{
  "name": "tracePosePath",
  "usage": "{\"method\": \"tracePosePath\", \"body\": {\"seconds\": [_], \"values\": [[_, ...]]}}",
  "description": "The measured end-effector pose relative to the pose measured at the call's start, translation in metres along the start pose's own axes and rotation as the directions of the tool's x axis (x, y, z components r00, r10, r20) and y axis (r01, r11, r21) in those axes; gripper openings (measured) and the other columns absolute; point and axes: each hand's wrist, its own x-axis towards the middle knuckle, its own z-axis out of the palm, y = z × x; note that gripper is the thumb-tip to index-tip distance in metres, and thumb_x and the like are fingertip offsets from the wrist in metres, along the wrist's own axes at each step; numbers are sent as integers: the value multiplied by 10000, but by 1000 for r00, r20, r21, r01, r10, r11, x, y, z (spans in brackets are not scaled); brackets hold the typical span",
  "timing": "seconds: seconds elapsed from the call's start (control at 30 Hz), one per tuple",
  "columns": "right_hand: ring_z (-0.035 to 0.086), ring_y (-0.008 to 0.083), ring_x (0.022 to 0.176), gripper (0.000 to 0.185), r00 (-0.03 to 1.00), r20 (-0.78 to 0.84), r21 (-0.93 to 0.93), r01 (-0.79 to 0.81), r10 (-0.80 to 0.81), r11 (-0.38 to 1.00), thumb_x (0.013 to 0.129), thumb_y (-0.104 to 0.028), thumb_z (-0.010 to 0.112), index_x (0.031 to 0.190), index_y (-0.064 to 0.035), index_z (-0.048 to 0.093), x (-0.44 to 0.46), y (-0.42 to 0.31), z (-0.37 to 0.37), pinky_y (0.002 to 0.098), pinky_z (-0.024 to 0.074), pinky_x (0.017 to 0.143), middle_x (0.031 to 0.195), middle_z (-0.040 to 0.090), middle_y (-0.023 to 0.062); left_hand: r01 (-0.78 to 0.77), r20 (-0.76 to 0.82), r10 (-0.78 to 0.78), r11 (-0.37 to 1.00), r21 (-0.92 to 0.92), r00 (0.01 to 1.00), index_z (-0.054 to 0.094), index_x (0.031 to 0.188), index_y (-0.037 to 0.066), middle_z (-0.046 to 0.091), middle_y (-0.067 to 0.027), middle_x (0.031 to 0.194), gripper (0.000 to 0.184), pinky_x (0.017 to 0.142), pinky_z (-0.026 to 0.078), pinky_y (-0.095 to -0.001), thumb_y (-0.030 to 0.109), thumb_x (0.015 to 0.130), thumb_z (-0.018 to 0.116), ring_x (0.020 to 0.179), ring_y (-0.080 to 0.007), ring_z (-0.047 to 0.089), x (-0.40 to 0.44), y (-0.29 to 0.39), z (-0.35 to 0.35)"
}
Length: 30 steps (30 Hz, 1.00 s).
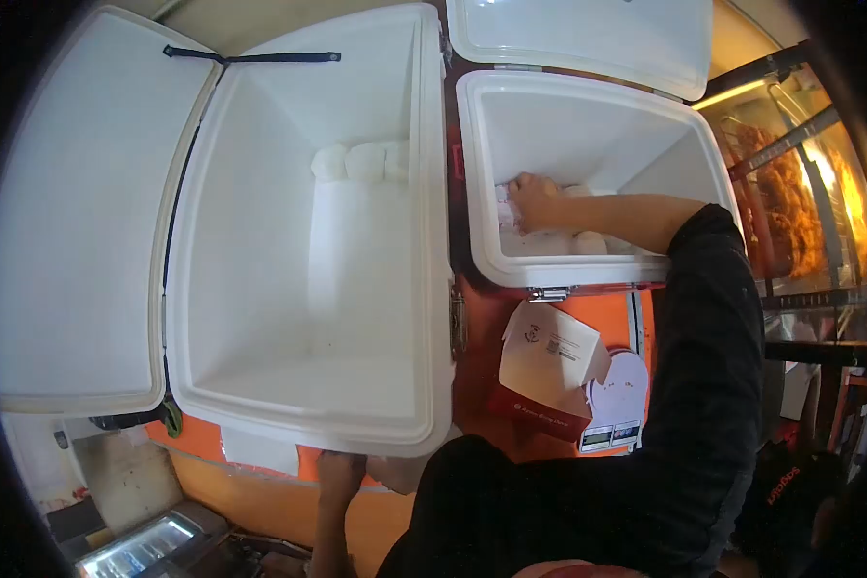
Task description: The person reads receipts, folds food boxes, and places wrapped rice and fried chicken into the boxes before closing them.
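Pale item (504,208) is in sm. cooler (568,271) under curled R fingers (519,193), can't tell grip.

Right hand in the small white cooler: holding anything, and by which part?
Right hand is at the right side of a pale, pinkish-white item; fingertips hidden, so can't tell if it's held.

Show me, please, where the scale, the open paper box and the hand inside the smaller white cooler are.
Scale (624,399): head camera view, on its pale upper surface.
Open paper box (551,350): head camera view, on its pale printed panel.
Right hand (537,202): head camera view, on its back.
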Motion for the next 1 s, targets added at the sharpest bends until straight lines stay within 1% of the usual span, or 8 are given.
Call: {"method": "tracePosePath", "body": {"seconds": [0.1, 0.23, 0.3, 0.5, 0.6, 0.73, 0.87, 1.0], "values": [[410, 385, 1064, 927, 939, -234, -293, 179, -252, 939, 511, -412, 735, 1185, 42, 290, 2, -11, 15, 419, 362, 887, 1107, 418, 234, -178, -299, 147, 981, -81, 943, 564, 883, 41, 582, -130, 833, 240, 642, 447, -414, 69, 647, 594, 763, -345, 545, 8, 24, -3], [437, 353, 1023, 904, 903, -416, 151, 185, -107, 971, 511, -428, 732, 1162, 31, 302, 14, -1, 48, 410, 341, 895, 1062, 450, 204, -102, -339, -90, 854, -510, 936, 572, 867, 46, 578, -134, 823, 236, 659, 433, -416, 90, 640, 622, 782, -362, 528, 18, 45, -3], [443, 340, 1021, 905, 861, -488, 155, 244, -141, 957, 510, -434, 729, 1159, 26, 297, 19, 1, 48, 413, 341, 892, 1060, 452, 199, -114, -386, -14, 945, -305, 922, 572, 838, 39, 576, -126, 789, 214, 639, 431, -410, 99, 641, 632, 747, -349, 532, 25, 51, -10], [394, 290, 1100, 911, 969, 101, 443, 157, -224, 883, 551, -498, 659, 1210, 46, 344, -43, 21, -78, 331, 330, 898, 1217, 369, 209, -27, -430, 39, 999, 35, 902, 586, 804, 42, 602, -96, 786, 149, 599, 461, -327, 111, 683, 642, 698, -221, 588, -15, 88, -77], [387, 244, 1077, 884, 981, -37, 653, 170, -193, 738, 567, -448, 650, 1229, 52, 345, -128, 38, -158, 301, 329, 880, 1229, 365, 190, -131, -151, -7, 452, -883, 989, 580, 967, 39, 615, -93, 904, 316, 738, 463, -285, 173, 696, 675, 805, -170, 597, -37, 102, -104], [556, 216, 841, 839, 737, -187, 474, 646, -649, 598, 399, -272, 762, 1110, 17, 423, -256, -64, -241, 282, 436, 770, 970, 547, 144, -105, -256, 295, -444, -890, 921, 238, 1280, 59, 385, -149, 1248, 858, 741, 478, -362, 377, 639, 712, 1008, -249, 514, -20, 140, -114], [556, 244, 866, 961, 595, -100, -56, 797, -797, 602, 387, -288, 824, 1205, -33, 389, -270, -170, -251, 313, 435, 796, 947, 551, 156, 258, 257, 103, -668, -698, 961, 180, 1287, 73, 356, -170, 1244, 949, 784, 487, -421, 383, 587, 741, 1051, -317, 466, -21, 144, -148], [547, 322, 877, 745, 830, -128, -201, 514, -542, 834, 623, -432, 665, 1138, 55, 433, -115, -213, -263, 345, 443, 757, 965, 555, 200, -75, -183, 86, -687, -722, 979, 247, 1255, 58, 416, -165, 1175, 826, 766, 495, -401, 220, 610, 737, 1049, -302, 470, -43, 81, -81]]}}
